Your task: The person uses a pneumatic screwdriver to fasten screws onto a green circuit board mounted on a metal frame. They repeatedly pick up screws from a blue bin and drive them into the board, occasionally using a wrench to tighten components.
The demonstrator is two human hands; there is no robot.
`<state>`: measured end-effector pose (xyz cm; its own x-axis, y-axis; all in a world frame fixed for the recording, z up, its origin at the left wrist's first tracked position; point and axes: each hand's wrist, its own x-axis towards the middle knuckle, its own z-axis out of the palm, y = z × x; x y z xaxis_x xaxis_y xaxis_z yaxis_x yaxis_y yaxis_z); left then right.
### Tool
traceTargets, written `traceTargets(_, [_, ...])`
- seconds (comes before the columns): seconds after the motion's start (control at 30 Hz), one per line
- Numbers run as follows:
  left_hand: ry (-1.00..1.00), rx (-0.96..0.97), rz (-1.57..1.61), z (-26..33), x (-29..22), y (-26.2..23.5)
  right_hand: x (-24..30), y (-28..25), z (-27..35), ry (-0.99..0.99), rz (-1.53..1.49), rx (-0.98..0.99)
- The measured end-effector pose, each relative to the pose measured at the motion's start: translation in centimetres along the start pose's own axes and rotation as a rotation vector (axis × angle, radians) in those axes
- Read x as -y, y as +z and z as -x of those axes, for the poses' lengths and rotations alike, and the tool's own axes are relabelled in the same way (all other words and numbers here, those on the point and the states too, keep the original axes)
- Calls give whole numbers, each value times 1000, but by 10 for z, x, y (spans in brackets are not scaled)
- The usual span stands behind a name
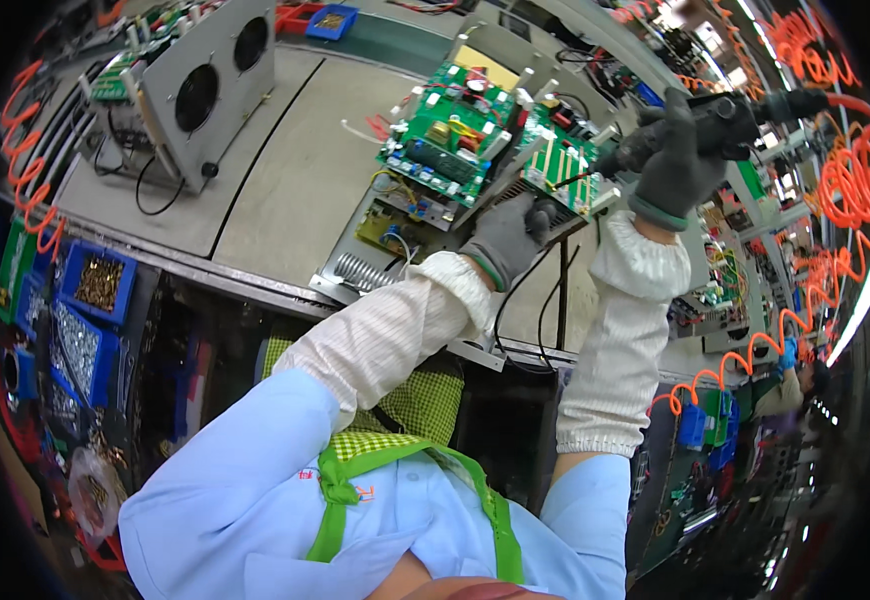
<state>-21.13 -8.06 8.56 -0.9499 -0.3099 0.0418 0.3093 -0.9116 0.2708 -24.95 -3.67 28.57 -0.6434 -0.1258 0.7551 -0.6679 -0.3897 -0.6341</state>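
Head view
Left hand: gloved, pressed flat on the near edge of the chassis, fingers curled over it, bracing rather than gripping.
Right hand: gloved, clenched round the grip of the driver, raised above the bench.
Driver: long axis slanting down and to the left, bit touching or just above the small board; exact contact too fine to tell.
Hose: orange coil trailing from the driver's back end off to the right.
Small board: green, upright fins, at the right end of the chassis, just beyond the left hand.
Large board: green, tilted, left of the small board.
Key relation: small board between both hands; left hand nearer, right hand up and to the right, reaching it only through the bit.
Bench: grey, fan panel far left.
Bins: blue, holding screws, below the bench's left edge.
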Motion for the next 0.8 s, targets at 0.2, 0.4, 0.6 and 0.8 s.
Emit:
traceTargets(0.2, [-193, -233, 269, 1, 0, 13, 7, -14, -4, -91, 53, -62])
traceTargets(0.4, [-262, -186, 218, -2, -3, 1, 20, -13, 9, -109, 23, -47])
traceTargets(0.6, [-298, -202, 190, 11, -4, 17, 14, -31, 18, -70, 52, -42])
traceTargets(0.8, [-236, -219, 168, 11, -1, 13, 15, -29, 28, -80, 20, -59])
